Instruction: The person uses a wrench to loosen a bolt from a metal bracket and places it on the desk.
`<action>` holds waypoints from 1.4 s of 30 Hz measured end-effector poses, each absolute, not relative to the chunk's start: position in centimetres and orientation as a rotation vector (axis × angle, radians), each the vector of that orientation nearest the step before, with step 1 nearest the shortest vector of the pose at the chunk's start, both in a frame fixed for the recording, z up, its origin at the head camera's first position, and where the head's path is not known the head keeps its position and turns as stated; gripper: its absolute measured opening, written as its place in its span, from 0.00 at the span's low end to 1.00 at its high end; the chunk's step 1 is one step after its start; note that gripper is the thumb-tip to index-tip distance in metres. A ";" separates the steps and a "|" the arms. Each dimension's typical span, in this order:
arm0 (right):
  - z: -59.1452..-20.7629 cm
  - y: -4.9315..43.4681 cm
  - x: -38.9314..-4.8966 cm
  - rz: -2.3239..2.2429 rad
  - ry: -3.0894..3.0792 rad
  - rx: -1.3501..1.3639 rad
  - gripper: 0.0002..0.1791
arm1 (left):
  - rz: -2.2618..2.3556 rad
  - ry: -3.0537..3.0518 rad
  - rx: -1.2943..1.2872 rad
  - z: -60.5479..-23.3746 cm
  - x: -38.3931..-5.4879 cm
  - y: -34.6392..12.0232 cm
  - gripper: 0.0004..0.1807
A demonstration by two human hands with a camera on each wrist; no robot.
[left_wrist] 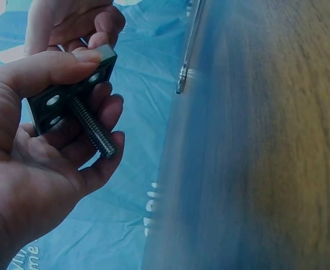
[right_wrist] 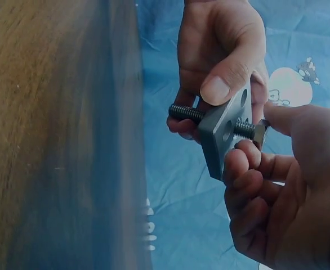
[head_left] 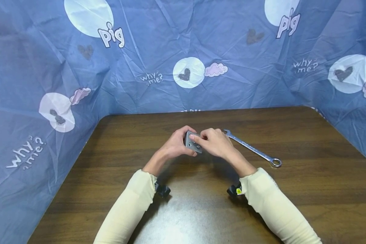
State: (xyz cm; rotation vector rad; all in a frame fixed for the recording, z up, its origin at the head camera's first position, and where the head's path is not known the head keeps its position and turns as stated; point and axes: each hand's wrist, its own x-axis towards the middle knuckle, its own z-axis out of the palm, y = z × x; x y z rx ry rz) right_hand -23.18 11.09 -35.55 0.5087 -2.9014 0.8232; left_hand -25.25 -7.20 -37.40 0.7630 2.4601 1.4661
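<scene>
My left hand (head_left: 176, 144) grips a grey metal plate (head_left: 189, 144) with several round holes, fingers on one side and thumb on its edge. A threaded bolt (left_wrist: 92, 128) runs through one hole, its long end sticking out past the plate in the left wrist view. In the right wrist view, the bolt's hex head (right_wrist: 260, 134) stands off the plate face, some thread showing between. My right hand (head_left: 215, 142) pinches that head between thumb and curled forefinger, its other fingers bent close to the plate. Both hands are held above the table.
A combination wrench (head_left: 251, 148) lies slantwise on the brown wooden table (head_left: 134, 135), just right of my right hand. Blue printed cloth (head_left: 158, 98) hangs behind and at both sides of the table. Dark wrist cameras (head_left: 162, 190) sit under my sleeves.
</scene>
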 end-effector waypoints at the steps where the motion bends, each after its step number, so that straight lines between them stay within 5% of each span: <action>1: -35.5 11.0 -23.2 0.820 -2.893 0.514 0.26 | 1.466 2.461 0.764 -37.4 -25.3 -7.2 0.36; 15: -34.9 11.4 -23.0 0.840 -2.784 0.659 0.11 | 1.500 2.438 0.767 -37.4 -25.3 -7.2 0.36; 42: -35.0 11.8 -23.1 0.949 -2.668 0.812 0.20 | 1.503 2.452 0.784 -37.6 -25.3 -7.1 0.35</action>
